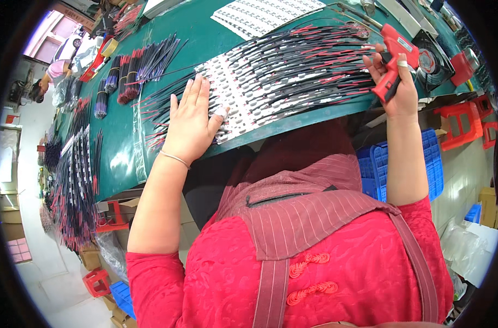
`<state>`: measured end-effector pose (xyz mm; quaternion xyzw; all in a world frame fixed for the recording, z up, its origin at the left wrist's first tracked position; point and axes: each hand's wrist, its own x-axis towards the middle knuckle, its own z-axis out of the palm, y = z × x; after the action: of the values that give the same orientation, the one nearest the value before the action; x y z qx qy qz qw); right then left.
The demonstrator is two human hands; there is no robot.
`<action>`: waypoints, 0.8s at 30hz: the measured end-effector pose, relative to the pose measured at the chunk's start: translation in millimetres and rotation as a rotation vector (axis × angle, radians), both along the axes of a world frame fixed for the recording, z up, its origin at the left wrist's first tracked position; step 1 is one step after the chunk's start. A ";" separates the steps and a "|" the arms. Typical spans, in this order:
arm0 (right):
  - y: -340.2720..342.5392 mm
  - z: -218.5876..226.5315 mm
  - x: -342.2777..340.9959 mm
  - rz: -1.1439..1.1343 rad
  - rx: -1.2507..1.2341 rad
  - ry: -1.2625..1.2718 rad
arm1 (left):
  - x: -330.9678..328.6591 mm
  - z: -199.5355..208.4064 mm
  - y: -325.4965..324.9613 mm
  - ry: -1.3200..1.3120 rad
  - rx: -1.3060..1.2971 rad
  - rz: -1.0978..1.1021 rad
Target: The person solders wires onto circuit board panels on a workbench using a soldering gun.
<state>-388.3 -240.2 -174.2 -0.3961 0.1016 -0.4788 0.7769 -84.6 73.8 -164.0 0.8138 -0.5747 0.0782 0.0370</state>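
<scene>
My left hand lies flat, fingers outstretched, on the left end of a row of white circuit-board strips. Black and red wires fan out from these strips to both sides, thickest toward the right. In my right hand is a red soldering gun, held by its handle at the right end of the wires. Its long metal tip points away to the upper left, over the far wire ends. White wrapping shows on my right thumb and at my left thumb.
Another sheet of white strips lies farther back on the green table. Bundled wires sit at the left, and wired strips hang over the left edge. A small black fan stands at the right. Below are a blue crate and a red stool.
</scene>
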 end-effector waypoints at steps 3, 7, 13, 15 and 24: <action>-4.3 -0.8 -8.9 0.015 -0.007 -0.003 | -4.2 13.3 -5.7 0.138 0.007 -0.004; 19.2 26.2 -11.9 -0.106 -0.033 0.088 | -3.6 38.3 -30.8 -0.066 -0.129 -0.149; 77.8 72.3 25.4 -0.008 -0.195 0.056 | 36.1 -3.7 -40.8 0.017 0.014 0.034; 88.8 73.6 41.4 0.031 -0.183 0.083 | 38.9 -8.8 -40.4 0.046 -0.022 0.026; 78.8 33.3 73.4 0.130 0.012 0.107 | 26.7 -3.2 -48.7 0.050 -0.028 0.037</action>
<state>-314.9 -161.4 -140.9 -0.4221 0.1199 -0.4050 0.8022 -57.9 25.2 -167.2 0.8255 -0.5572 0.0666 0.0610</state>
